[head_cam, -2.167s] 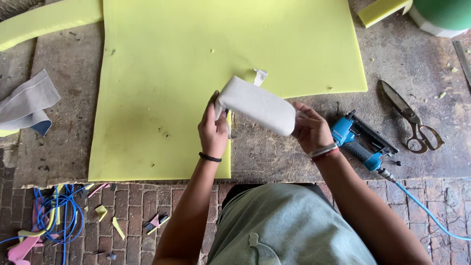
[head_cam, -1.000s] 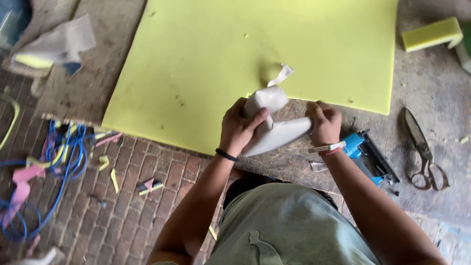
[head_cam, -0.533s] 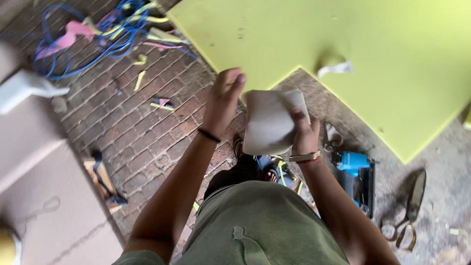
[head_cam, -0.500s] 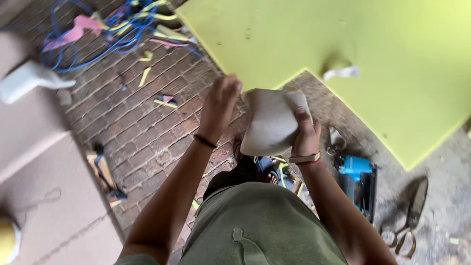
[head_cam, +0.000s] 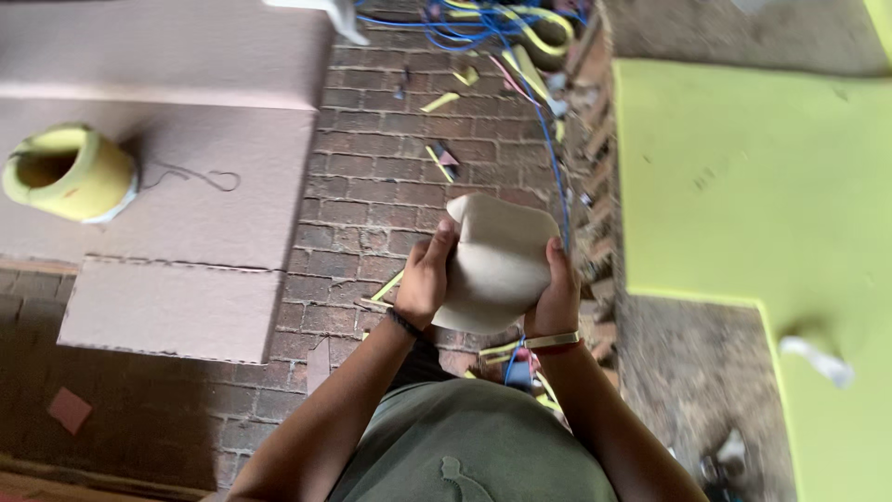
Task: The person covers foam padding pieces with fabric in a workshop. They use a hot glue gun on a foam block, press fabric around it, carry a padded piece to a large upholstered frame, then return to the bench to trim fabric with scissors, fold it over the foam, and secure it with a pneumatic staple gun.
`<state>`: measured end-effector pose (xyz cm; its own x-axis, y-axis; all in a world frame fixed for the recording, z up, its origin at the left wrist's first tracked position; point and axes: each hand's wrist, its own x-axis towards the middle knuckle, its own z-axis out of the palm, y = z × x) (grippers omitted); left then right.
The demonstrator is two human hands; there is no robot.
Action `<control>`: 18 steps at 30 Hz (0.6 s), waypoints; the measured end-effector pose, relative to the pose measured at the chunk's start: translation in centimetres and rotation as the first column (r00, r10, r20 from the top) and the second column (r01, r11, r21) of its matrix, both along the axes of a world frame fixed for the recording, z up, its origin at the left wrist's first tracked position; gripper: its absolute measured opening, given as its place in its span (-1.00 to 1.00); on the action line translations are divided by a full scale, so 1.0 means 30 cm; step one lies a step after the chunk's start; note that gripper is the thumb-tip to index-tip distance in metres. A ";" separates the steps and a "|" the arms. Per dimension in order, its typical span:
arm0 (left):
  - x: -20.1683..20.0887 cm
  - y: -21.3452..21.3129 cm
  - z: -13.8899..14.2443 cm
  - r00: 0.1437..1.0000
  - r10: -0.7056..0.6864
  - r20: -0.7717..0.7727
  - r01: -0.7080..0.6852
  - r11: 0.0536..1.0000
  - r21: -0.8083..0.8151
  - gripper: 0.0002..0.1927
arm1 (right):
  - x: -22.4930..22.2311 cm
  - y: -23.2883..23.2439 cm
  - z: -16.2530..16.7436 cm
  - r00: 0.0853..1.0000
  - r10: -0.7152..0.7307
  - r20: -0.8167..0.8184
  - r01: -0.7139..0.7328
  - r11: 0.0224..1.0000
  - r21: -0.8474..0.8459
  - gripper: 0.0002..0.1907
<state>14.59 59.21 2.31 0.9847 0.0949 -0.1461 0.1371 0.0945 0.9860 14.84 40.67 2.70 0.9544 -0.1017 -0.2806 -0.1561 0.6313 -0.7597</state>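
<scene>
I hold a curved white piece of stiff board [head_cam: 497, 260] in front of my body, over a brick floor. My left hand [head_cam: 426, 277] grips its left edge, thumb up against the top corner. My right hand [head_cam: 557, 296] clasps its right edge; a band sits on that wrist. The piece is bent into a rounded, cupped shape. A large yellow-green foam sheet [head_cam: 771, 214] lies on the grey work surface to my right.
Flat brown cardboard sheets [head_cam: 186, 158] lie on the floor to the left, with a yellow foam roll [head_cam: 67, 172] on them. A blue hose [head_cam: 550, 139] and tangled offcuts run along the table edge. A white scrap [head_cam: 818, 358] rests on the foam.
My view has swung left, from the table to the brick floor and cardboard. Both hands have kept hold of the white piece and brought it in front of me, bending it rounder.
</scene>
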 end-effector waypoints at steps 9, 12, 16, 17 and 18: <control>0.213 1.106 0.054 0.994 0.097 -0.057 -0.064 0.904 0.422 -0.33 | 0.484 1.049 0.002 0.954 0.293 0.063 -0.297 0.897 0.328 -0.41; 0.327 1.385 -0.016 0.955 0.294 -0.028 -0.295 0.955 -0.029 -0.30 | 0.601 1.315 -0.009 0.927 0.370 0.066 -0.357 0.811 0.463 -0.40; 0.407 1.547 -0.129 0.875 0.468 -0.122 -0.479 0.804 -0.354 -0.40 | 0.679 1.513 -0.080 0.827 0.542 0.148 -0.539 0.690 0.483 -0.48; 0.419 1.572 -0.160 0.836 0.528 -0.146 -0.541 0.752 -0.377 -0.45 | 0.695 1.537 -0.110 0.815 0.570 0.105 -0.541 0.683 0.491 -0.51; 0.430 1.586 -0.193 0.795 0.581 -0.174 -0.596 0.696 -0.400 -0.49 | 0.712 1.543 -0.144 0.802 0.594 0.059 -0.540 0.680 0.497 -0.53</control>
